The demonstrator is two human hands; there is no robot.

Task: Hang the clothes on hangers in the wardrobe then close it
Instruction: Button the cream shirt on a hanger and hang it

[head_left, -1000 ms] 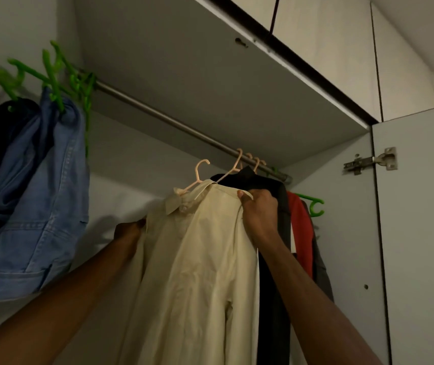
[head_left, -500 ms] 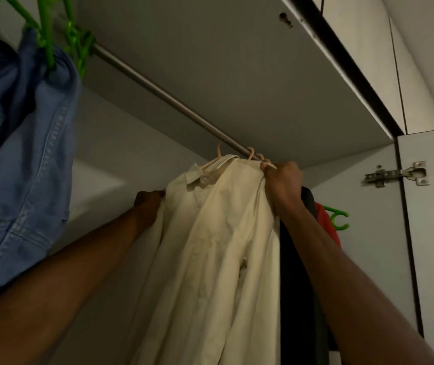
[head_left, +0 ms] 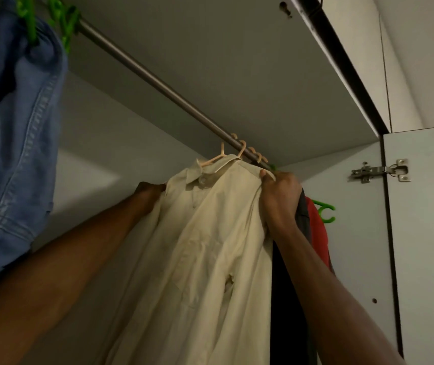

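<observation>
Cream shirt held up at the wardrobe rail.
Right hand grips its shoulder and pale hanger; left hand clutches the other shoulder (fingers hidden). Denim garment and dark clothes hang alongside.

Two bare forearms from the lower corners of the frame — no sleeves, with left hand and right hand uncovered too.

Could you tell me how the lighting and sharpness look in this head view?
Head view: dim and warm-toned; a brighter patch falls on the back wall; the cream shirt stays readable, dark garments beside it lose detail; wide-angle bending shows along the rail; little blur.
</observation>
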